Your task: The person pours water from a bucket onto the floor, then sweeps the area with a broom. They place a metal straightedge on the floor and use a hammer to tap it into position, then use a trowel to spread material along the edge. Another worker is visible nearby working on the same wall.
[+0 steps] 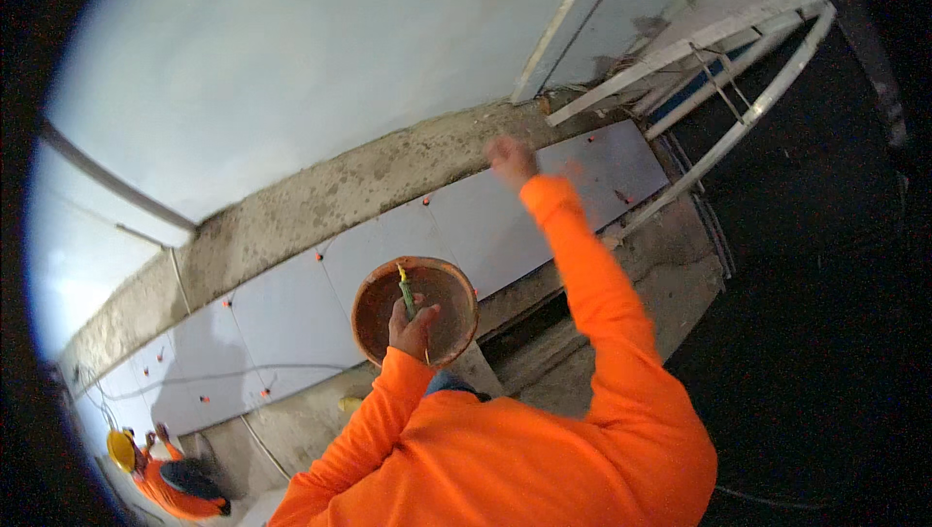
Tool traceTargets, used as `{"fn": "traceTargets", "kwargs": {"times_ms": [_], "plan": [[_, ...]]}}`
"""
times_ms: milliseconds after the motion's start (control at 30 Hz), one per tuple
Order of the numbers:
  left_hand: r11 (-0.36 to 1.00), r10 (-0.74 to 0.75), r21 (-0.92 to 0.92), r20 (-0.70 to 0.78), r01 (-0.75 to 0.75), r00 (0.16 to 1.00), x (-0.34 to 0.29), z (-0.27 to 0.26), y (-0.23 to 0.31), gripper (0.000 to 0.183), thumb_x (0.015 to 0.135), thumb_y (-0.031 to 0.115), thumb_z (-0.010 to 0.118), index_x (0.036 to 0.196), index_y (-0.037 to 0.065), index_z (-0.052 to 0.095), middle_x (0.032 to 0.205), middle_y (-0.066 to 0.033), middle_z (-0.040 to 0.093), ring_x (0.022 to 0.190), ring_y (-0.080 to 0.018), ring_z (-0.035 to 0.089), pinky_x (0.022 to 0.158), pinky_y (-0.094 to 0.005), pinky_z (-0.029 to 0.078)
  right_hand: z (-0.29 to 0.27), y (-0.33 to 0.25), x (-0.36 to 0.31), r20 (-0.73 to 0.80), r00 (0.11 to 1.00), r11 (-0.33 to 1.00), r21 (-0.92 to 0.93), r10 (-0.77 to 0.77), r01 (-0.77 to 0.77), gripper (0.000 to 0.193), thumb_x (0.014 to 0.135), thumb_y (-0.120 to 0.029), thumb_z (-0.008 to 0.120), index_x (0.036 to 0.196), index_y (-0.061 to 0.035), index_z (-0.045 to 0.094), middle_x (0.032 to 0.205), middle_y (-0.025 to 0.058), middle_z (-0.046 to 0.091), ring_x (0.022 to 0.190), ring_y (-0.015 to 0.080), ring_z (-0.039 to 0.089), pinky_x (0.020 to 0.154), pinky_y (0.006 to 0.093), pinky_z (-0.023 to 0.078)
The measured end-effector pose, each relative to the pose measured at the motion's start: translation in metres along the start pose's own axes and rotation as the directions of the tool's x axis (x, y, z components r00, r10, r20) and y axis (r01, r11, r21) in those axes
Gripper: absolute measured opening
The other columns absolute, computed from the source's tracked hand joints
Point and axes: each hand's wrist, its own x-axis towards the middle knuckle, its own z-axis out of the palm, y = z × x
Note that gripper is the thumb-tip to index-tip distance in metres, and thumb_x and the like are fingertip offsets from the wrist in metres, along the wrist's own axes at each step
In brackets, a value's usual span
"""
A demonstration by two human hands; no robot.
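Note:
My left hand [413,331] is closed round a slim green-handled tool [407,294] with a yellow end pointing away from me; its exact kind does not show. Beneath that hand is a round brown basin [454,323], its inside dull and dark. Whether the hand touches the basin, I cannot tell. My right hand [512,160] reaches out at the end of a stretched orange sleeve, above the far edge of the pale tiles [495,226]. Motion smears its fingers, and nothing plainly shows in it.
Small orange-red pieces [318,256] sit along the tile joints. A rough concrete strip [359,178] runs between tiles and a pale wall [320,51]. Metal railings [777,110] edge a dark area at right. A person in a yellow helmet [121,449] crouches lower left, near a cable [223,374].

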Motion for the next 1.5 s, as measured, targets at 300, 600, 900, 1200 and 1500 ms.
{"fn": "traceTargets", "kwargs": {"times_ms": [300, 600, 900, 1200, 1500], "plan": [[0.996, 0.088, -0.015, -0.049, -0.089, 0.995, -0.023, -0.003, 0.000, 0.037, 0.085, 0.008, 0.073, 0.117, 0.001, 0.056, 0.098, -0.0063, 0.062, 0.092, -0.0176, 0.060, 0.084, -0.0331, 0.051, 0.185, -0.105, -0.254, 0.859, 0.453, 0.946, -0.312, 0.239, 0.092, 0.030, 0.087, -0.034, 0.066, 0.088, -0.0048, 0.073, 0.085, 0.0180, 0.071, 0.082, 0.0290, 0.069, 0.073, 0.0415, 0.055], [0.971, 0.144, -0.102, -0.469, -0.215, 0.872, -0.026, -0.052, -0.002, 0.041, 0.079, 0.017, 0.076, 0.112, 0.003, 0.057, 0.096, -0.0085, 0.061, 0.087, -0.0188, 0.059, 0.079, -0.0340, 0.049, 0.187, -0.269, -0.009, 0.975, 0.219, 0.703, -0.128, -0.040, 0.700, 0.025, 0.090, -0.023, 0.060, 0.074, -0.0067, 0.071, 0.063, 0.0121, 0.067, 0.054, 0.0225, 0.063, 0.057, 0.0401, 0.053], [0.897, 0.205, -0.171, -0.658, -0.408, 0.725, -0.041, -0.090, 0.012, 0.041, 0.077, 0.015, 0.076, 0.111, 0.005, 0.055, 0.093, -0.0078, 0.058, 0.084, -0.0188, 0.058, 0.074, -0.0364, 0.048, 0.121, -0.572, 0.077, 0.226, 0.393, 0.447, 0.589, -0.891, 0.674, 0.033, 0.102, -0.028, 0.056, 0.123, -0.0051, 0.067, 0.095, 0.0143, 0.074, 0.082, 0.0207, 0.071, 0.077, 0.0355, 0.057], [0.885, 0.271, -0.089, -0.700, -0.457, 0.661, -0.074, -0.118, 0.034, 0.043, 0.078, 0.015, 0.076, 0.113, 0.003, 0.053, 0.092, -0.0063, 0.056, 0.084, -0.0192, 0.056, 0.078, -0.0351, 0.048, 0.256, -0.331, -0.240, 0.977, -0.089, 0.741, 0.206, -0.195, 0.639, 0.026, 0.098, -0.023, 0.053, 0.114, -0.0058, 0.065, 0.098, 0.0083, 0.068, 0.089, 0.0213, 0.064, 0.077, 0.0351, 0.053], [0.915, 0.225, -0.028, -0.794, -0.404, 0.564, -0.094, -0.133, 0.014, 0.040, 0.080, 0.011, 0.076, 0.114, 0.005, 0.057, 0.095, -0.0053, 0.060, 0.086, -0.0173, 0.059, 0.079, -0.0328, 0.050, 0.340, -0.383, -0.182, 0.890, -0.424, 0.160, 0.448, -0.166, 0.879, 0.042, 0.090, -0.035, 0.061, 0.130, -0.0214, 0.066, 0.119, 0.0094, 0.071, 0.105, 0.0319, 0.069, 0.090, 0.0439, 0.054]]}}
